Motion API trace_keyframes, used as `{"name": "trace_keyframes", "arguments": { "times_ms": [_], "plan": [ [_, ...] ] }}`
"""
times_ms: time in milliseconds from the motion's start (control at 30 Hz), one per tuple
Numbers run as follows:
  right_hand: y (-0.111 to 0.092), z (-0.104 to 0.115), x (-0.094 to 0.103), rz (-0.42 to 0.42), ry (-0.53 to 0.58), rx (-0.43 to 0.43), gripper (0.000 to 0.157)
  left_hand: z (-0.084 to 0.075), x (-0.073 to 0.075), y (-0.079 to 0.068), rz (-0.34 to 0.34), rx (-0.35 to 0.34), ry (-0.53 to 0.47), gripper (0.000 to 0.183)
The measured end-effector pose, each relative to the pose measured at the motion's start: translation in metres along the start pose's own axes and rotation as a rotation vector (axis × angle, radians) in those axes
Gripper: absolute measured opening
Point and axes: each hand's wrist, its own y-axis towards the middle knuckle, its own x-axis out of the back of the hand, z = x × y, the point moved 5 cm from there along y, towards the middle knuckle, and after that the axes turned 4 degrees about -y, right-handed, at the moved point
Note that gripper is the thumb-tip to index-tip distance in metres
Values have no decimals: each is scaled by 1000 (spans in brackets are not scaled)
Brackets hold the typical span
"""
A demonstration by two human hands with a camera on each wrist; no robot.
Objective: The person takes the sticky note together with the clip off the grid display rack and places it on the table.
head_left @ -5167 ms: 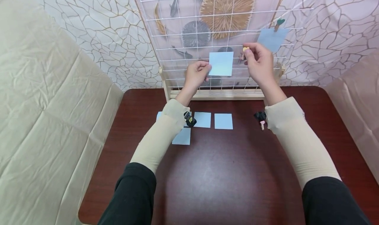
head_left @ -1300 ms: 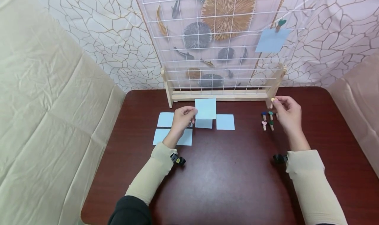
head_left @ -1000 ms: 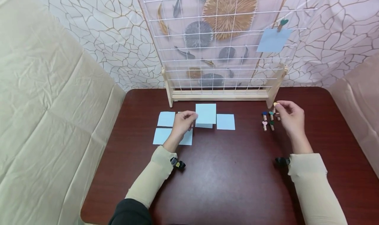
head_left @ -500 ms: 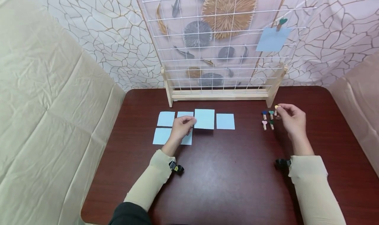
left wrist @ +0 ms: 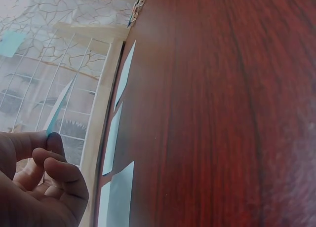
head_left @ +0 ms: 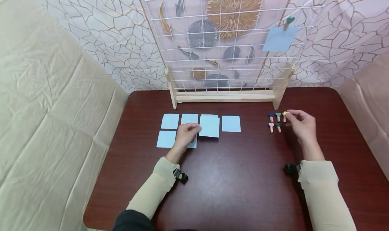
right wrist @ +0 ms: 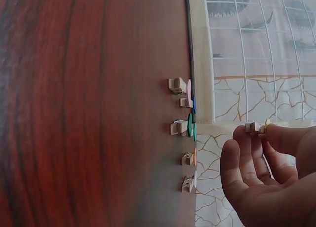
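Note:
My left hand (head_left: 184,136) pinches a light-blue paper square (head_left: 209,127) by its left edge, thumb on top. The square hovers low over the table and overlaps another blue square beneath it. In the left wrist view, the held paper square (left wrist: 61,103) appears nearly edge-on above the tabletop. Between thumb and forefinger, my right hand (head_left: 305,128) holds a small wooden clothespin (right wrist: 254,128) with a yellow heart. Several similar heart clothespins (head_left: 278,126) lie close by on the table. More blue paper squares (head_left: 231,123) lie around my left hand, which partly covers one.
A white wire grid (head_left: 225,59) on a wooden stand (head_left: 225,98) rises at the table's back edge. One blue square (head_left: 280,39) hangs on its right side from a green-heart clothespin (head_left: 289,22). Pale cloth (head_left: 60,106) walls both sides of the brown table (head_left: 218,190).
Both hands have come down from in front of the grid to low over the table. The left still holds its paper square, now moved toward me; the right still pinches the yellow-heart clothespin.

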Motion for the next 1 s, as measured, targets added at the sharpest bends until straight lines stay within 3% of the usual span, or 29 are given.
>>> {"name": "trace_keyframes", "arguments": {
  "times_ms": [267, 400, 600, 1000],
  "plan": [
    [2, -8, 3, 33, -127, -68, 8, 7, 0, -5, -1, -6, 31, 20],
    [3, -12, 3, 49, -179, -85, 22, 11, 1, -7, -6, -2, 38, 21],
    [3, -16, 4, 50, -239, -94, 33, 16, 2, -11, -9, -14, 75, 22],
    [1, -22, 7, 87, -299, -72, 36, 23, 4, -18, -14, -8, 118, 22]
  ]
}}
